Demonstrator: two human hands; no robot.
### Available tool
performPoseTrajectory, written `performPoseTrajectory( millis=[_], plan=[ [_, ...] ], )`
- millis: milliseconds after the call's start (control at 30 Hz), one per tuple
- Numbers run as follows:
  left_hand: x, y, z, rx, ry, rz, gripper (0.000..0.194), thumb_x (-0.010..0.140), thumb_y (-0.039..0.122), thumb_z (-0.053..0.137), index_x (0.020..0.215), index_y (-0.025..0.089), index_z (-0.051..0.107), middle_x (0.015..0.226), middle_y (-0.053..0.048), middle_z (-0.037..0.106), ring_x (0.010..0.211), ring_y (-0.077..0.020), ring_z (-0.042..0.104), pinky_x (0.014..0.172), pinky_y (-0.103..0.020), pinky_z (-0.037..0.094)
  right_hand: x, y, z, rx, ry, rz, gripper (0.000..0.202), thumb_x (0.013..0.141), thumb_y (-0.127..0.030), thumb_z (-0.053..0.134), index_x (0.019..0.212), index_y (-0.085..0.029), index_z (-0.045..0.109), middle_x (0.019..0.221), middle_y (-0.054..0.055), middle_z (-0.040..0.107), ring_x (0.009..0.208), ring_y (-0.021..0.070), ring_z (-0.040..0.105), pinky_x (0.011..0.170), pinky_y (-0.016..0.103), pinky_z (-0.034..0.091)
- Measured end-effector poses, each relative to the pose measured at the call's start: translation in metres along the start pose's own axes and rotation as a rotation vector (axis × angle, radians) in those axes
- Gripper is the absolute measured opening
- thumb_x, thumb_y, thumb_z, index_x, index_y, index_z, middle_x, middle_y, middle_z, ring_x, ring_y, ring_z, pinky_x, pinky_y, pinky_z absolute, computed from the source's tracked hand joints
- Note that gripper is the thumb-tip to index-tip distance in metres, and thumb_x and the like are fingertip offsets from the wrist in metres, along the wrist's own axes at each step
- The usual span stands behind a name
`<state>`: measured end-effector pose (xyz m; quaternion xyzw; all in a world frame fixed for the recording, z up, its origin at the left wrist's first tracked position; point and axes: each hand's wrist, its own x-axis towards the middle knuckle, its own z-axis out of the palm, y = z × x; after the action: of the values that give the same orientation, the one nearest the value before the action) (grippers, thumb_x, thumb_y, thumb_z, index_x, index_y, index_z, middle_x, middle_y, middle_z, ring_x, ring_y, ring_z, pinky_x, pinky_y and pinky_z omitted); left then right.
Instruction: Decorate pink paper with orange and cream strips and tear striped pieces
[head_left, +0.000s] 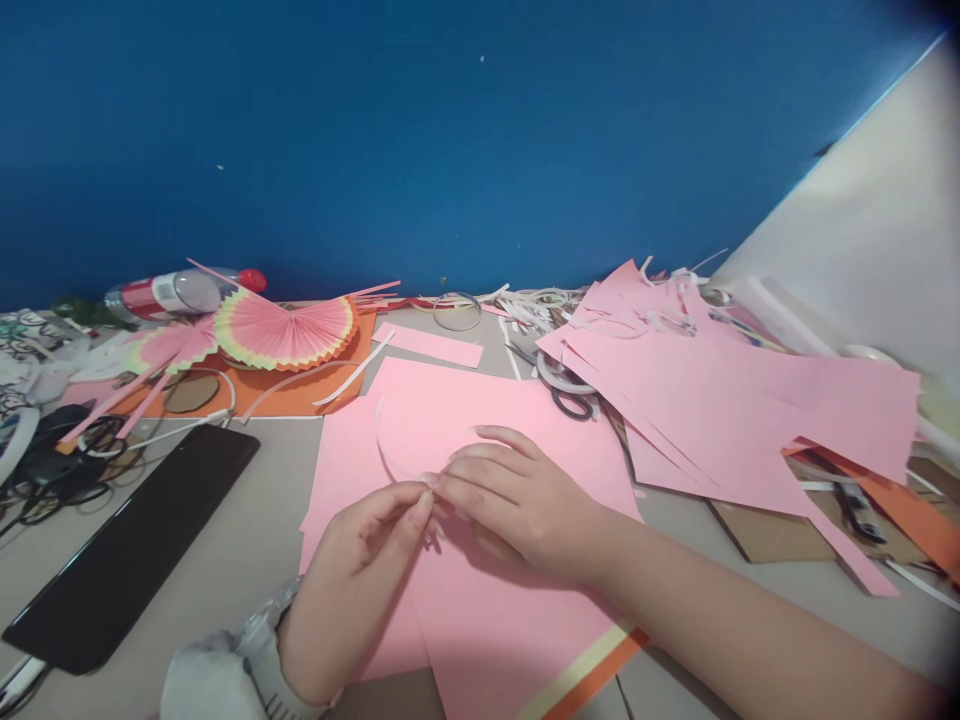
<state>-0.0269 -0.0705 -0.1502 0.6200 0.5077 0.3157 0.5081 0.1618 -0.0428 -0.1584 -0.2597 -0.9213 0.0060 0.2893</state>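
Observation:
My left hand [364,560] is closed in a pinch, thumb against forefinger. The fingertips of my right hand [525,505] meet it there, bent and pressed together. Between them they hold the end of a narrow pale paper strip [381,447], which curves up and away to the left. The very end at the fingertips is hidden. Both hands are over large pink paper sheets [450,400] spread on the table. At their lower corner shows a yellow and orange edge [592,672].
Left lie a black phone [135,550], cables [45,480], a pleated pink paper fan [289,330] on orange paper, and a plastic bottle [172,295]. Scissors [571,400] lie partly under a pink paper pile [712,400] at right. A utility knife [859,512] and paper scraps [532,310] are farther out.

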Motion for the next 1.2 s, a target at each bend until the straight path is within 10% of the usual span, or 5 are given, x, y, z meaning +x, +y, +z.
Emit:
performPoseTrajectory(
  millis=[1200],
  plan=[
    [-0.0030,-0.0013,0.0016,0.277,-0.029,0.143,0.016,0.090,0.026,0.043,0.093,0.019,0.057,0.090,0.000,0.062,0.082,-0.0114,0.055,0.075,-0.021,0.041,0.0033,-0.0032,0.0006,0.087,0.045,0.112,0.010,0.083,-0.022,0.050,0.085,-0.017,0.058,0.081,0.001,0.064,0.079,0.0116,0.054,0.092,0.035,0.034]
  ],
)
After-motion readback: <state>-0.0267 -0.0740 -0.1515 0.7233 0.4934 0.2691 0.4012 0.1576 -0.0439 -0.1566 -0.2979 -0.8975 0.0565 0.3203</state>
